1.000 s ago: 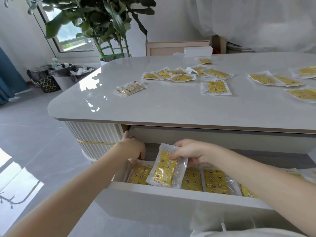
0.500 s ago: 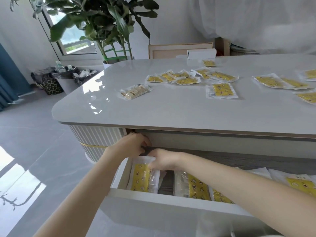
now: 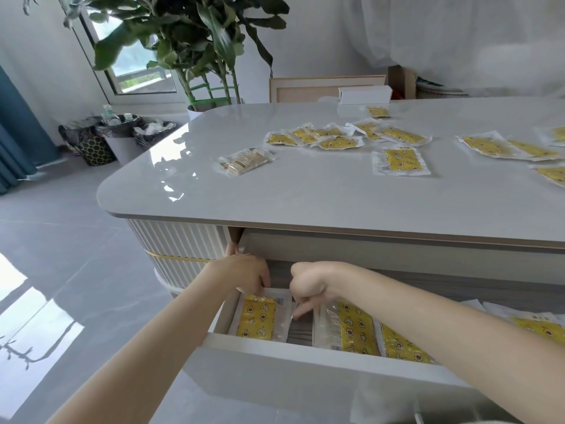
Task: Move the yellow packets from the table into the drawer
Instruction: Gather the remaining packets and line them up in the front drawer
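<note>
The white drawer (image 3: 305,359) under the table stands pulled out, with several yellow packets lying in it. One yellow packet (image 3: 256,321) lies flat at the drawer's left end. My left hand (image 3: 244,272) reaches in from the left, its fingertips resting on that packet's top edge and its thumb up by the drawer's corner. My right hand (image 3: 307,284) is mostly curled, with a finger pointing down and touching the packet's right edge. Another packet (image 3: 354,330) lies just right of my right hand. Several more yellow packets (image 3: 400,160) lie scattered on the grey tabletop (image 3: 305,197).
A pale beige packet (image 3: 244,160) lies on the table's left part. A white box (image 3: 363,94) and a wooden frame (image 3: 305,88) stand at the far edge. A potted plant (image 3: 198,56) and bins (image 3: 122,139) stand on the floor to the left.
My right hand carried a yellow packet to the drawer's left end and laid it flat. It has let go and now touches the packet's edge. My left hand moved from the drawer corner onto the packet.
</note>
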